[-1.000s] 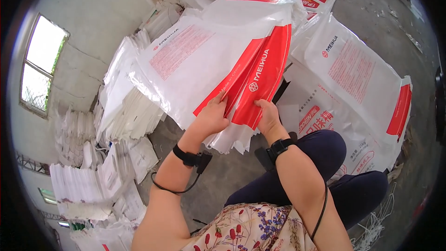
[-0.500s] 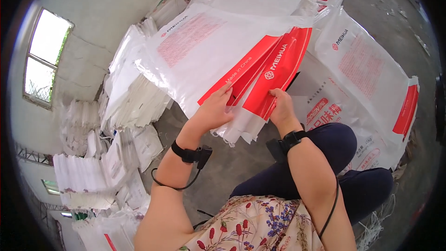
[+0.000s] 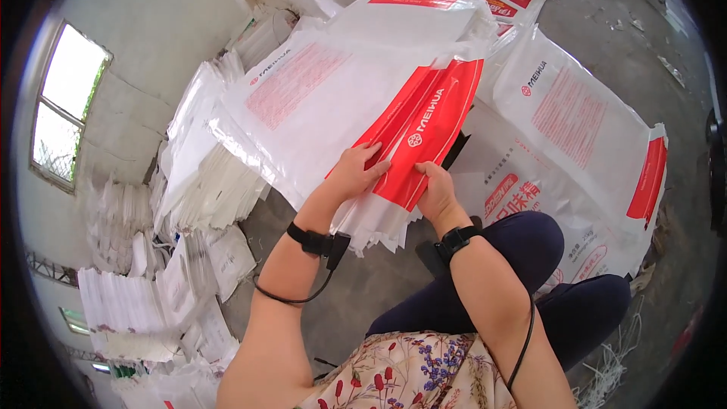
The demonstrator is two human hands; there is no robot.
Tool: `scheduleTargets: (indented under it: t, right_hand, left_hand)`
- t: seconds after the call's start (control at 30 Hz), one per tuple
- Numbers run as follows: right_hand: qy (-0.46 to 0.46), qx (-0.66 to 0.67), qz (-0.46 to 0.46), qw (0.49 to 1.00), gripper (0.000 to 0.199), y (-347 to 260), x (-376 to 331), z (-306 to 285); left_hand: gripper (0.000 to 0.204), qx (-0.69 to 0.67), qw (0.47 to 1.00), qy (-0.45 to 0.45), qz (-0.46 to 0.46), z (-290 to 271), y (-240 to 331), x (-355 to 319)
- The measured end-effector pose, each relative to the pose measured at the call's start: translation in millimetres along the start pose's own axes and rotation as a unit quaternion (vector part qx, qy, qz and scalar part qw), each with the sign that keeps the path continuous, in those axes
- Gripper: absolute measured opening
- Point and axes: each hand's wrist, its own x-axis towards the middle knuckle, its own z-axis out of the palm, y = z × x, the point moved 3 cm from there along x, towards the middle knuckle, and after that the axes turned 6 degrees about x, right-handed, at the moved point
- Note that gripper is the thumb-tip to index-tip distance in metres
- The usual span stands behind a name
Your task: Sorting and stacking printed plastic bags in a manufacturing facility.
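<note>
A white plastic sack [image 3: 303, 106] with a red printed end band lies in front of me on a heap of similar sacks. Its red band is folded over on itself near my hands. My left hand [image 3: 357, 174] is closed on the left part of the fold, fingers on the red band and thumb against the folded flap [image 3: 420, 136]. Pinching the flap's near right corner is my right hand [image 3: 438, 191], thumb on top and the other fingers underneath. Whitish sheet ends [image 3: 371, 227] stick out below the band, between my hands.
Another white sack with a red end [image 3: 579, 121] lies at the right, beside my bent knees [image 3: 522, 250]. Stacks of white sacks [image 3: 121, 295] line the left side along the wall. Loose white strings [image 3: 609, 363] lie on the floor at the lower right.
The red flap has been folded further left, narrowing the gap between its layers. My left thumb has come onto the flap, and my hands are closer together. The whole view has shifted slightly.
</note>
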Motion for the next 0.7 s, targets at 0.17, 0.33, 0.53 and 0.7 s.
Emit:
scheduleTargets:
  t: [0.17,0.33,0.53,0.7]
  right_hand:
    - [-0.021,0.033,0.048,0.998,0.034,3.8,-5.4,17.9]
    - [0.009,0.009,0.028,1.000,0.035,2.5,-6.1,14.8]
    - [0.072,-0.042,-0.059,0.995,0.038,2.0,-15.2,1.8]
    - [0.077,-0.220,-0.236,0.943,0.051,-13.8,-25.0,9.1]
  left_hand:
    - [0.063,-0.095,0.995,-0.006,0.014,-6.4,-7.8,-7.5]
    - [0.042,0.042,0.998,-0.002,-0.051,-11.8,3.0,-5.5]
    - [0.032,0.082,0.979,0.086,-0.163,-110.7,4.6,7.1]
    - [0.036,0.153,0.960,0.228,0.050,-166.2,78.4,16.6]
